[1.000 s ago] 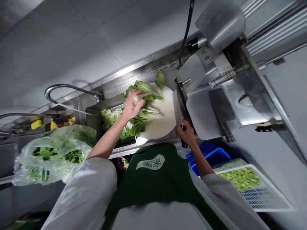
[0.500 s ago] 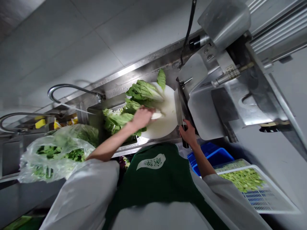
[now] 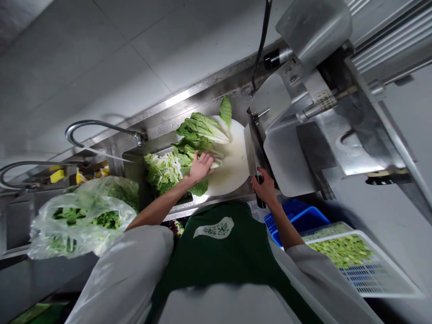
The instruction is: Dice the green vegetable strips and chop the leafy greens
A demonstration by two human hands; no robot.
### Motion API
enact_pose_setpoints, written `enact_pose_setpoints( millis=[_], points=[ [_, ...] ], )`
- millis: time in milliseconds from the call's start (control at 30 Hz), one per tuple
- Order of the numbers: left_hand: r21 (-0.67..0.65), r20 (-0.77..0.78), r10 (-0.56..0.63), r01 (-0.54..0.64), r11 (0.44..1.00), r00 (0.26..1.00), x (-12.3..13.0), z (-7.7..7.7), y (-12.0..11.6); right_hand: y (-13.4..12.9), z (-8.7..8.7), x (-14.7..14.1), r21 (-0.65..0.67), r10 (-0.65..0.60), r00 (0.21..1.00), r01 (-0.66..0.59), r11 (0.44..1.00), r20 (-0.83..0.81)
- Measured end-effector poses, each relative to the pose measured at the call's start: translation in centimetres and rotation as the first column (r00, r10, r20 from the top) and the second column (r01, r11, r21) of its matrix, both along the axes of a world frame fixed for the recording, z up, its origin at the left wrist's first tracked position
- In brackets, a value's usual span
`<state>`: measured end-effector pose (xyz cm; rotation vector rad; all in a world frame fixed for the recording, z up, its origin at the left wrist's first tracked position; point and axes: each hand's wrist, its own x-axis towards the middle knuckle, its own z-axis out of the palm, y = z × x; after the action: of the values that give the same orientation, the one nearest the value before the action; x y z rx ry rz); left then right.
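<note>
A round white cutting board (image 3: 238, 164) lies over the sink ledge. On its upper left rests a head of leafy greens (image 3: 204, 128), with a single leaf (image 3: 226, 110) above it. My left hand (image 3: 201, 166) has its fingers apart and lies over more greens at the board's left edge. Cut greens (image 3: 164, 170) are heaped in the sink just left of that hand. At the board's right side, my right hand (image 3: 263, 185) is wrapped round the black handle of a cleaver (image 3: 250, 150), whose broad blade points away from me.
A metal slicing machine (image 3: 313, 135) stands at the right. Below it are a blue bin (image 3: 308, 220) and a white basket (image 3: 388, 270) of chopped pale-green pieces. Left are a curved faucet (image 3: 91, 121) and a plastic bag (image 3: 81, 198) of greens.
My left hand has shifted slightly, and its fingers have spread off the pale stem end they gripped. More cut pieces show in the sink. My right hand holds the cleaver as before.
</note>
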<state>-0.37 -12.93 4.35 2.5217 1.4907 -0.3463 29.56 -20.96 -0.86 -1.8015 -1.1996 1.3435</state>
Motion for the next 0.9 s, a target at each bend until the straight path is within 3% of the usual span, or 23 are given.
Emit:
enact_pose_setpoints(
  millis=[100, 167, 300, 467, 533, 700, 767, 900],
  points=[
    [0.025, 0.008, 0.109, -0.109, 0.994, 0.994, -1.1, 1.3, -0.1, 0.0, -0.1, 0.0, -0.002, 0.007, 1.000, -0.007, 1.000, 0.005],
    [-0.018, -0.056, 0.126, -0.127, 0.992, 0.990, -1.1, 1.3, -0.2, 0.1, 0.0, 0.0, -0.012, 0.015, 1.000, -0.015, 1.000, 0.005],
    [-0.102, -0.236, 0.119, -0.147, 0.984, 0.964, -0.1, -0.5, -1.1, 0.3, 0.4, -0.3, -0.007, 0.014, 1.000, -0.014, 1.000, 0.000],
    [-0.095, -0.259, 0.130, -0.160, 0.983, 0.957, 0.2, -2.1, -2.1, 0.4, 0.5, -0.5, 0.005, 0.003, 1.000, -0.003, 1.000, 0.006],
    [-0.139, -0.240, 0.095, -0.131, 0.982, 0.966, 0.8, -2.4, -2.2, 0.4, 0.5, -0.5, -0.005, -0.003, 1.000, 0.003, 1.000, 0.001],
    [-0.196, -0.077, -0.172, 0.154, 0.968, 0.982, 4.4, -2.9, -2.1, 0.5, 0.5, -0.5, -0.001, 0.007, 1.000, -0.007, 1.000, 0.008],
    [-0.196, -0.045, -0.171, 0.159, 0.968, 0.984, 5.4, -2.4, -1.5, 0.4, 0.4, -0.4, 0.012, 0.007, 1.000, -0.007, 1.000, 0.028],
    [-0.177, 0.034, -0.026, 0.031, 0.984, 0.999, 4.8, -0.5, 1.2, 0.4, 0.3, -0.3, 0.012, 0.010, 0.999, -0.010, 1.000, 0.032]
  ],
)
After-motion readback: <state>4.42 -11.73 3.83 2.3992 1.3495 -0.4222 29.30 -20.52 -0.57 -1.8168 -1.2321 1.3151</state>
